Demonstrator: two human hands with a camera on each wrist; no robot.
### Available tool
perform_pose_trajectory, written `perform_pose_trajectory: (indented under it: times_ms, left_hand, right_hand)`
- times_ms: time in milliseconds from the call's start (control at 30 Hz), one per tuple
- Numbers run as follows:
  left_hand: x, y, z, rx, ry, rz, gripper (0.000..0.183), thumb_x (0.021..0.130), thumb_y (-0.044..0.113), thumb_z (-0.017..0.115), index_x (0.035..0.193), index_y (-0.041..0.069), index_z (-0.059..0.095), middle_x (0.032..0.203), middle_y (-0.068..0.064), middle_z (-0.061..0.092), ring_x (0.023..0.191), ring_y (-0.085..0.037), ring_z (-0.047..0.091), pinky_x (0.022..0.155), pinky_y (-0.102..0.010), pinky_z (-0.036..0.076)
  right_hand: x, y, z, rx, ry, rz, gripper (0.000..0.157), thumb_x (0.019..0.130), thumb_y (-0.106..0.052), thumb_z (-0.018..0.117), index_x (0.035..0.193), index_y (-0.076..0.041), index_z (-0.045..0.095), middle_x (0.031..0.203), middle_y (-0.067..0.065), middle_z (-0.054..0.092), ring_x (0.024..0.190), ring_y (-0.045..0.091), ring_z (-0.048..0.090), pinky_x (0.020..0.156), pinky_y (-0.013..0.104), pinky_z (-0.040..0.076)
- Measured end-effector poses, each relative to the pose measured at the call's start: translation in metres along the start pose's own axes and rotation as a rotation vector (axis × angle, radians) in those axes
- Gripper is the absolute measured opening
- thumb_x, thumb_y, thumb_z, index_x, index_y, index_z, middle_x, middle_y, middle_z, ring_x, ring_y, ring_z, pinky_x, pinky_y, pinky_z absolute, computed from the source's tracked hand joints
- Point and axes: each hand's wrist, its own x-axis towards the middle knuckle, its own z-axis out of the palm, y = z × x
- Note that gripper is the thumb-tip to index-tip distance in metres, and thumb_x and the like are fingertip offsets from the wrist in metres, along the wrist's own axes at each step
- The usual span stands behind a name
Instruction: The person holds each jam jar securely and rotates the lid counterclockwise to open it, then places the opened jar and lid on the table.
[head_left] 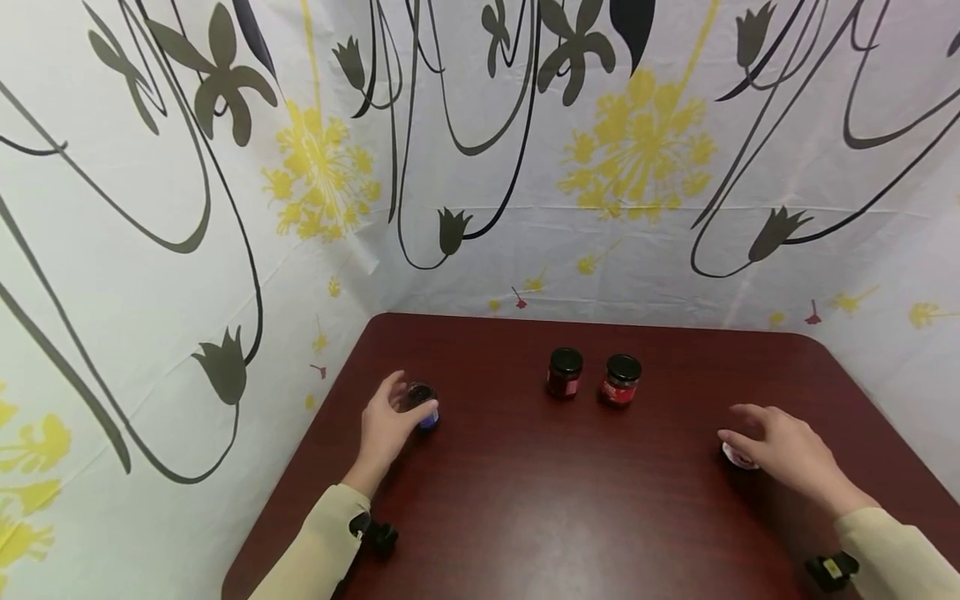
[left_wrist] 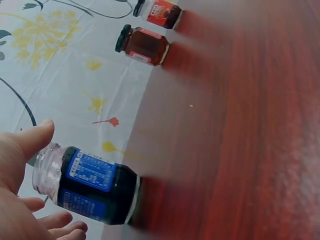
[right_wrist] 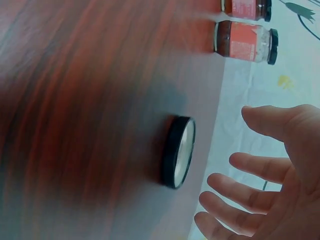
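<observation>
Jar (left_wrist: 90, 185) stands within the loosely parted left grip (head_left: 386, 428).

Jar labels (left_wrist: 92, 171) — no legible print anywhere

The table (head_left: 525, 508) looks like smooth, glossy wood with streaked grain. The left jar (left_wrist: 48, 172) is clear, shiny glass, its label (left_wrist: 91, 171) seemingly smooth paper. The right lid (right_wrist: 173, 152) has a smooth rim, metal or plastic unclear. Far off, a printed sheet (head_left: 480, 187) looks thin, creased and matt.
</observation>
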Motion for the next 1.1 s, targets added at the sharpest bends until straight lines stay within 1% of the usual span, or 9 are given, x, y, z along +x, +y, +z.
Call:
perform_pose_trajectory:
  times_ms: [167,400,600,800,967,1100]
  left_hand:
    - [0.003,0.004,-0.001,-0.007,0.010,0.014,0.086,0.075,0.050,0.087,0.147,0.025,0.048,0.139,-0.006,0.057,0.130,-0.022,0.052,0.106,-0.044,0.043]
    - [0.004,0.010,-0.002,-0.008,0.024,0.055,0.086,0.076,0.051,0.086,0.148,0.026,0.047,0.145,-0.004,0.051,0.135,-0.026,0.048,0.108,-0.043,0.041]
    - [0.003,0.016,-0.003,0.001,0.040,0.066,0.086,0.076,0.053,0.085,0.148,0.026,0.047,0.145,-0.004,0.050,0.134,-0.025,0.048,0.109,-0.045,0.040]
    - [0.003,0.023,-0.001,-0.017,0.065,0.069,0.086,0.076,0.054,0.084,0.148,0.024,0.048,0.146,-0.006,0.050,0.134,-0.025,0.048,0.109,-0.046,0.039]
    - [0.002,0.028,0.001,-0.031,0.087,0.083,0.084,0.075,0.054,0.085,0.147,0.028,0.049,0.147,-0.004,0.050,0.136,-0.022,0.046,0.108,-0.049,0.040]
    - [0.001,0.031,0.003,-0.017,0.108,0.100,0.082,0.075,0.054,0.085,0.146,0.030,0.050,0.146,-0.002,0.050,0.134,-0.019,0.046,0.106,-0.052,0.040]
  right_hand:
    - [0.006,-0.009,0.000,0.013,0.026,-0.008,0.072,0.093,-0.063,0.059,0.138,-0.006,0.057,0.135,0.029,0.054,0.113,0.053,0.054,0.069,0.058,0.047]
    - [0.013,-0.017,-0.002,0.024,0.040,-0.018,0.068,0.096,-0.057,0.060,0.140,-0.005,0.054,0.137,0.030,0.052,0.113,0.052,0.054,0.071,0.061,0.047]
    - [0.016,-0.022,-0.001,0.029,0.073,-0.027,0.064,0.096,-0.054,0.062,0.138,-0.006,0.056,0.135,0.028,0.054,0.116,0.051,0.052,0.075,0.064,0.045]
    - [0.017,-0.033,-0.005,0.047,0.117,-0.037,0.063,0.096,-0.054,0.062,0.138,-0.008,0.057,0.133,0.025,0.055,0.117,0.049,0.052,0.076,0.064,0.044]
    - [0.019,-0.042,-0.008,0.070,0.155,-0.048,0.062,0.096,-0.053,0.062,0.138,-0.008,0.057,0.131,0.024,0.057,0.116,0.047,0.053,0.078,0.064,0.044]
    - [0.020,-0.046,-0.009,0.082,0.168,-0.062,0.061,0.096,-0.051,0.063,0.138,-0.007,0.057,0.130,0.024,0.058,0.115,0.047,0.055,0.079,0.064,0.043]
